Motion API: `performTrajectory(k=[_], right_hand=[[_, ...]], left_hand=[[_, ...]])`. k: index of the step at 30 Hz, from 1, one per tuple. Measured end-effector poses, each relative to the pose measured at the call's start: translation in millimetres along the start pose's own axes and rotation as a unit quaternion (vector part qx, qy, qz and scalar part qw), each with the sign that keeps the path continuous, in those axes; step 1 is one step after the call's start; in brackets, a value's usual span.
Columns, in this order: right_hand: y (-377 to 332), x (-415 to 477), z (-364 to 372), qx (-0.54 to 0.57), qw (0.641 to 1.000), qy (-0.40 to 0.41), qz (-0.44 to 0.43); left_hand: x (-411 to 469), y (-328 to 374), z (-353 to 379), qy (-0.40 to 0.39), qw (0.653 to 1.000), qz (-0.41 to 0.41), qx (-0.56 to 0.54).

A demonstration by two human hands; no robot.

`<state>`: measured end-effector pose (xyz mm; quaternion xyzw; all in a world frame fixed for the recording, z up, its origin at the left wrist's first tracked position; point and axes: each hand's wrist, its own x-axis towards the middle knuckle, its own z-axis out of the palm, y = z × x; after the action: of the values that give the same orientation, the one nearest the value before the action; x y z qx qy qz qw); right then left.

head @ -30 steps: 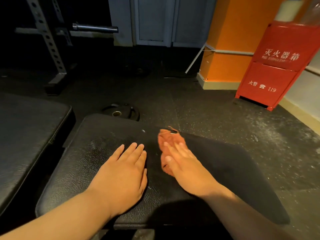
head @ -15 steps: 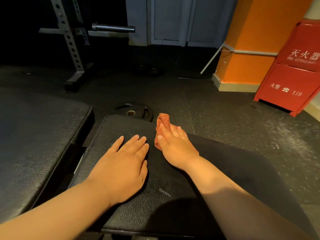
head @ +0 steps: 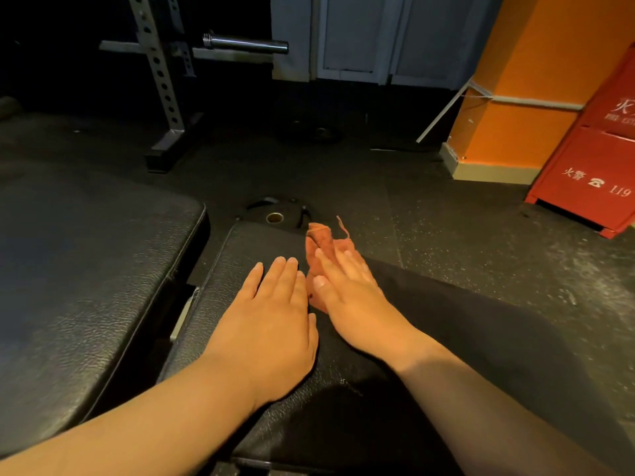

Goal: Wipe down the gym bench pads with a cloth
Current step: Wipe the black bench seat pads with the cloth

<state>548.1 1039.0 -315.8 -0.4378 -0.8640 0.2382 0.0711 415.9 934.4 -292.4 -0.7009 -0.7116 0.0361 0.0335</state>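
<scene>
Crumpled orange cloth (head: pixel 323 242) now farther up grained black pad (head: pixel 237 269)

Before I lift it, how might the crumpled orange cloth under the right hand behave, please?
The crumpled orange cloth is probably floppy: it lies in soft folds, a frayed strip sticking up. It likely drapes if lifted. Pushed by the right hand across the black textured bench pad, it may bunch up.

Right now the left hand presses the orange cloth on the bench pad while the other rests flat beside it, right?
No: the right hand presses the orange cloth on the bench pad, and the left hand rests flat beside it, as the head view shows.
</scene>
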Motion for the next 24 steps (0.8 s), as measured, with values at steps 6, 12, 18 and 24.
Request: performTrajectory(k=[6, 12, 18, 24], right_hand=[[22, 1, -14, -0.06, 0.993, 0.054, 0.087], [16, 2, -11, -0.027, 0.999, 0.004, 0.028], [23, -9, -2, 0.023, 0.997, -0.003, 0.08], [14, 11, -12, 0.008, 0.998, -0.01, 0.059]], left_hand=[[0, 1, 2, -0.004, 1.0, 0.011, 0.009], [1, 0, -2, -0.018, 1.0, 0.01, 0.015], [-1, 3, -3, -0.016, 1.0, 0.005, 0.015], [-1, 0, -3, -0.015, 1.0, 0.009, 0.024]])
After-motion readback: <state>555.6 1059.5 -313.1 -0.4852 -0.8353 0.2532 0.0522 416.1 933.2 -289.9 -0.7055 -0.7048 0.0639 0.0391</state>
